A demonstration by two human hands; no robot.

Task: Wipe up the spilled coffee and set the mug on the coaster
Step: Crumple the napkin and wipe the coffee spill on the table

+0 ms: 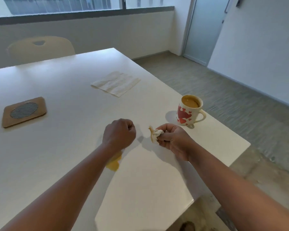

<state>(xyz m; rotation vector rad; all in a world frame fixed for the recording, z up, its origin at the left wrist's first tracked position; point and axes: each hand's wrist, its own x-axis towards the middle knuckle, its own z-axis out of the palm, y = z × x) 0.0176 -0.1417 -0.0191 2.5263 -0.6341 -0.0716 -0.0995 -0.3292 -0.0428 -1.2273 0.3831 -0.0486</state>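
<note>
A white mug [188, 112] with red hearts, full of milky coffee, stands near the table's right edge, handle to the right. My right hand [172, 140] grips a crumpled, coffee-stained tissue [154, 134] just left of and nearer than the mug. My left hand [119, 133] is a closed fist above the table, nothing visible in it. A tan coffee puddle [114, 163] lies on the white table under my left wrist, partly hidden by the forearm. The brown square coaster [24, 111] with a grey woven oval lies at the far left.
A flat white paper napkin [116, 83] lies at the table's [65, 80] far middle. A cream chair [40, 47] stands behind the far edge. The table's right edge drops to grey floor [223, 90]; a door is at the far right.
</note>
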